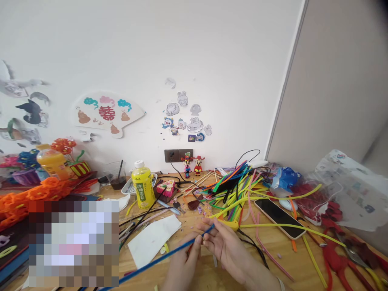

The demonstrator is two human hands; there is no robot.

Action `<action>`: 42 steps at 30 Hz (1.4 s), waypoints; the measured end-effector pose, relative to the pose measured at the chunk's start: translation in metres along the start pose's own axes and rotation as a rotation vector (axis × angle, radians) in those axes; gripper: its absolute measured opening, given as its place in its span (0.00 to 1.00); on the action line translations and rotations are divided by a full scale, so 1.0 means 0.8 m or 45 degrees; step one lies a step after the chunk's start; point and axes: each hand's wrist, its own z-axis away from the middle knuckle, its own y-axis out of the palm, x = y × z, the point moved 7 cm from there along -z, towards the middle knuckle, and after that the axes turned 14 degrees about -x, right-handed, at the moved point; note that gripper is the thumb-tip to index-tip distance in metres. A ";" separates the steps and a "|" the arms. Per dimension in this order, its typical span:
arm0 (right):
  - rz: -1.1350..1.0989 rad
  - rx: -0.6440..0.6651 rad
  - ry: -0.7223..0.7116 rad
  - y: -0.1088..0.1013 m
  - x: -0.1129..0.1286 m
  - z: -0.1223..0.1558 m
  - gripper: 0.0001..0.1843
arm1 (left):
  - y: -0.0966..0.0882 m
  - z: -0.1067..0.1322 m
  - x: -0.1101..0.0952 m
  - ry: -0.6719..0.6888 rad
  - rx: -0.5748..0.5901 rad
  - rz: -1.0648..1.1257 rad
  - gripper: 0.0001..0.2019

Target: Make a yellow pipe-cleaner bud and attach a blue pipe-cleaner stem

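Observation:
A long blue pipe cleaner [163, 256] runs diagonally across the lower middle of the view. My left hand [183, 266] pinches it between thumb and fingers. My right hand [226, 250] grips the same stem near its upper end, close to the left hand. Both hands are over a wooden table [266, 252]. A white paper sheet [153, 241] lies just left of them. Beyond the fingers spreads a heap of multicoloured pipe cleaners [233, 194].
A black smartphone [279, 217] lies right of the hands, and red-handled pliers [342, 258] sit at the right edge. A yellow drink bottle [143, 185] stands at the back. Orange pipe-cleaner flowers [39, 194] fill the left side beside a pixelated patch [72, 242].

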 end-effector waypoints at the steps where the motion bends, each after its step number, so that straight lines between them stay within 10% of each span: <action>1: -0.004 -0.001 0.007 0.000 -0.001 0.000 0.11 | -0.001 0.000 -0.001 -0.001 -0.013 0.010 0.15; 19: 0.612 -0.205 -0.171 -0.010 0.002 -0.006 0.28 | -0.008 0.002 -0.028 0.135 -0.030 -0.007 0.15; 42: 0.450 -0.084 -0.121 -0.004 -0.006 -0.005 0.25 | -0.003 0.003 -0.015 0.044 -0.014 -0.069 0.15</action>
